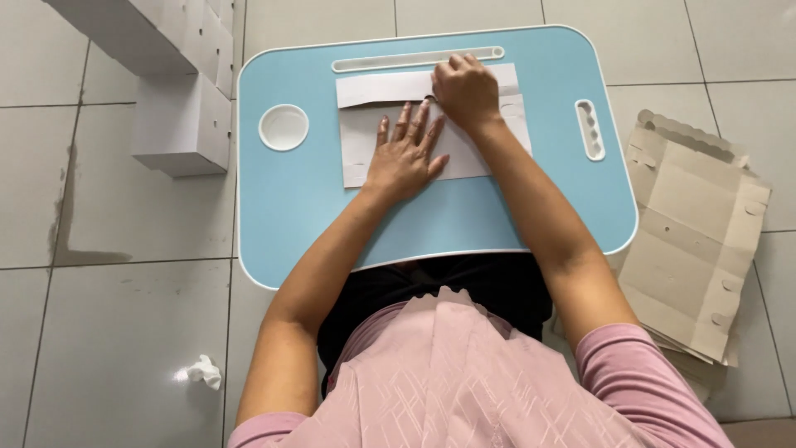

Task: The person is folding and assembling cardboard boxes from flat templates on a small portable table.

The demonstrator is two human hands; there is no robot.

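Left hand: your left hand (404, 156) lies flat with fingers spread, palm down on the white card blank (431, 124); judged to be pinning the sheet so it cannot slide.
Right hand: your right hand (466, 90) is curled, knuckles up, fingertips pressed together on the upper flap of the blank, just beside the left fingertips; it appears to be pressing a fold. Whether anything is pinched beneath cannot be told.
Card blank: thin white die-cut card, rectangular, smooth and matt, lying flat at the far middle of the lap table (290, 207), upper strip partly folded over.
Lap table: pale blue, smooth top with white edging and rounded corners, set across your lap; a hard, level surface suited to creasing.
Table fittings: round white cup recess (283, 127) to the left, long groove (398, 60) along the far edge, slotted handle (589, 129) to the right.
Flat stock: stack of unfolded brownish card blanks (692, 241) on the tiled floor (116, 332), within reach of the right arm.
Made boxes: white folded boxes (178, 75) stacked far left.
Debris: crumpled white tissue (204, 371) on the floor.
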